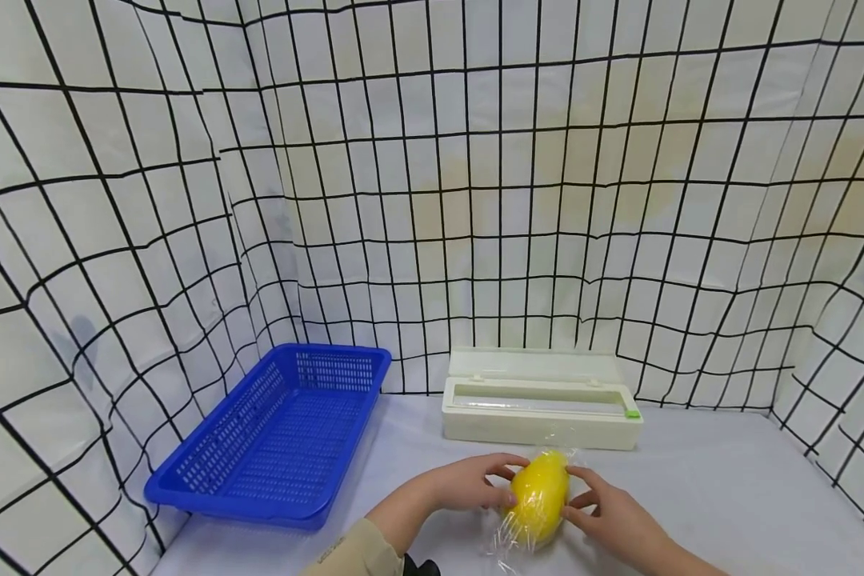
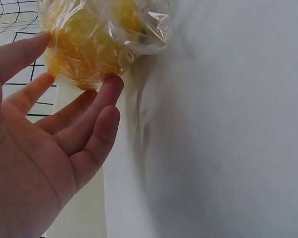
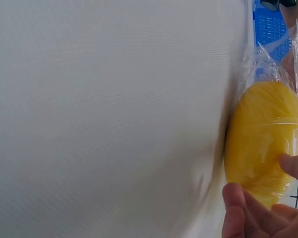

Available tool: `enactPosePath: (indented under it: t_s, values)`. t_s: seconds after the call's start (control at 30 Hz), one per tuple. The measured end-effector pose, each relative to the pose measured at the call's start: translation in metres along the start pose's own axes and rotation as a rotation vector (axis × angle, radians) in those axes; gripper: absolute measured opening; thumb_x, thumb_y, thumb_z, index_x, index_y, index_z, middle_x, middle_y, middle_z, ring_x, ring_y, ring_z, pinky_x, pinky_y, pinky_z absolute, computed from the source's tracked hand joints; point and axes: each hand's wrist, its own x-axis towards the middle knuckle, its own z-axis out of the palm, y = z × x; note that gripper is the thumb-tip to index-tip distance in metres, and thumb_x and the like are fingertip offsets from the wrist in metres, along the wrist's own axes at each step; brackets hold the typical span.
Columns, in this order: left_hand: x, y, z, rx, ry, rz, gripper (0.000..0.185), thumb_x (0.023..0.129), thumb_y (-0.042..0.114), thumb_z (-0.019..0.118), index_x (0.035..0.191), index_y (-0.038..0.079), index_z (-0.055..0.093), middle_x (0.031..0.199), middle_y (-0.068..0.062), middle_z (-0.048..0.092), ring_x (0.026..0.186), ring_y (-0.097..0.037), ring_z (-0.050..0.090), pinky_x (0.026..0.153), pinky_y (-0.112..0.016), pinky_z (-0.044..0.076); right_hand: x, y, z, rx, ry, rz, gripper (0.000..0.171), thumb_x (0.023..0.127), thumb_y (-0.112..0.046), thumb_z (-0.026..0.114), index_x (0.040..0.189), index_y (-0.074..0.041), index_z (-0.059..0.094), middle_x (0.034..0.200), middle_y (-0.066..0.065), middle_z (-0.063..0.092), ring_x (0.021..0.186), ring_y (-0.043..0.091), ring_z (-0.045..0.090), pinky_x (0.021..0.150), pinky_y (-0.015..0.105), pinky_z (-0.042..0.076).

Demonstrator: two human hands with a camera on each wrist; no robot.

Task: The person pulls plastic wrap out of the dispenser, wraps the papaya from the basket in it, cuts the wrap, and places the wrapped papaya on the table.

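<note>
A yellow lemon-shaped fruit (image 1: 540, 496) wrapped in clear plastic film lies on the white table near the front edge. My left hand (image 1: 507, 480) holds its left side, thumb over the top and fingers lower down. My right hand (image 1: 579, 492) grips its right side the same way. In the left wrist view the fingertips of the left hand (image 2: 74, 69) touch the crinkled film over the fruit (image 2: 84, 49). The right wrist view shows the fruit (image 3: 263, 139) with the right hand (image 3: 263, 178) curled at its lower end. Loose film trails off toward me.
An empty blue plastic basket (image 1: 346, 352) stands at the left. A white cling-film dispenser box (image 1: 540, 424) with its lid up sits just behind the fruit. Grid-patterned cloth walls close in the table (image 1: 727, 496) on three sides.
</note>
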Motion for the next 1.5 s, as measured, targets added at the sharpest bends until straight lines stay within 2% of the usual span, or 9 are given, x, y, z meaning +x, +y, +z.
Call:
enactPosePath:
  t_s: [0.17,0.37,0.6,0.73,1.07,1.2,1.3,1.4,1.5]
  values:
    - [-0.006,0.000,0.008,-0.108,0.016,-0.022,0.054,0.091,0.025,0.072,0.139,0.031,0.047,0.133,-0.007,0.057,0.085,-0.019,0.064,0.073,-0.036,0.055,-0.002,-0.001,-0.001,0.010,0.000,-0.052,0.074,0.086,-0.039,0.076,0.147,-0.015,0.043,0.102,0.001,0.070,0.074,0.013,0.059,0.064,0.034,0.050]
    - [-0.012,-0.002,0.021,-0.254,0.036,-0.083,0.057,0.090,0.021,0.073,0.136,0.021,0.040,0.131,-0.009,0.056,0.088,-0.024,0.065,0.082,-0.040,0.056,-0.001,-0.005,-0.002,-0.007,0.036,-0.066,0.071,0.086,-0.036,0.077,0.147,-0.020,0.045,0.105,0.001,0.070,0.075,0.012,0.060,0.065,0.033,0.052]
    - [-0.022,0.002,0.024,-0.070,0.161,-0.154,0.060,0.086,0.033,0.077,0.134,0.018,0.043,0.130,-0.007,0.059,0.113,-0.025,0.059,0.102,-0.056,0.042,0.004,-0.014,0.001,0.007,0.041,-0.128,0.062,0.087,-0.032,0.076,0.142,-0.019,0.051,0.108,0.003,0.070,0.080,0.012,0.061,0.065,0.031,0.053]
    - [-0.025,0.003,0.025,-0.027,0.189,-0.165,0.061,0.088,0.037,0.075,0.135,0.015,0.044,0.129,-0.007,0.060,0.108,-0.025,0.061,0.100,-0.055,0.044,0.006,-0.013,0.002,0.004,0.048,-0.165,0.059,0.089,-0.031,0.074,0.143,-0.020,0.051,0.112,0.004,0.070,0.081,0.012,0.061,0.063,0.029,0.051]
    - [-0.036,-0.002,0.025,0.025,0.208,-0.215,0.068,0.090,0.043,0.071,0.145,0.015,0.044,0.134,-0.009,0.059,0.114,-0.028,0.060,0.099,-0.054,0.046,0.002,-0.003,-0.002,-0.074,-0.025,-0.185,0.056,0.090,-0.025,0.074,0.141,-0.023,0.052,0.119,0.005,0.068,0.081,0.011,0.059,0.062,0.028,0.050]
    - [-0.045,-0.002,0.026,0.072,0.224,-0.172,0.059,0.092,0.039,0.070,0.142,0.017,0.049,0.134,-0.006,0.058,0.110,-0.023,0.062,0.093,-0.048,0.051,-0.004,0.001,-0.005,-0.142,-0.048,-0.253,0.054,0.088,-0.026,0.075,0.138,-0.020,0.055,0.117,0.003,0.067,0.079,0.007,0.057,0.061,0.025,0.049]
    - [-0.054,-0.001,0.027,0.187,0.257,-0.104,0.052,0.091,0.038,0.070,0.138,0.023,0.054,0.133,0.002,0.059,0.108,-0.016,0.062,0.090,-0.042,0.052,-0.010,0.004,-0.008,-0.225,-0.053,-0.335,0.052,0.087,-0.030,0.076,0.135,-0.020,0.057,0.116,-0.001,0.066,0.081,0.005,0.056,0.062,0.023,0.049]
    - [-0.064,0.001,0.028,0.344,0.268,-0.009,0.045,0.091,0.035,0.072,0.133,0.029,0.058,0.131,0.010,0.058,0.108,-0.009,0.060,0.089,-0.035,0.052,-0.016,0.006,-0.012,-0.349,-0.035,-0.485,0.052,0.086,-0.038,0.077,0.133,-0.023,0.059,0.119,-0.006,0.063,0.089,0.006,0.058,0.069,0.026,0.054]
    - [-0.071,0.004,0.025,0.498,0.238,0.103,0.040,0.091,0.032,0.073,0.129,0.032,0.060,0.131,0.016,0.057,0.115,-0.006,0.057,0.096,-0.032,0.049,-0.020,0.009,-0.014,-0.476,0.000,-0.714,0.053,0.084,-0.045,0.077,0.130,-0.027,0.059,0.120,-0.010,0.061,0.097,0.008,0.061,0.078,0.032,0.057]
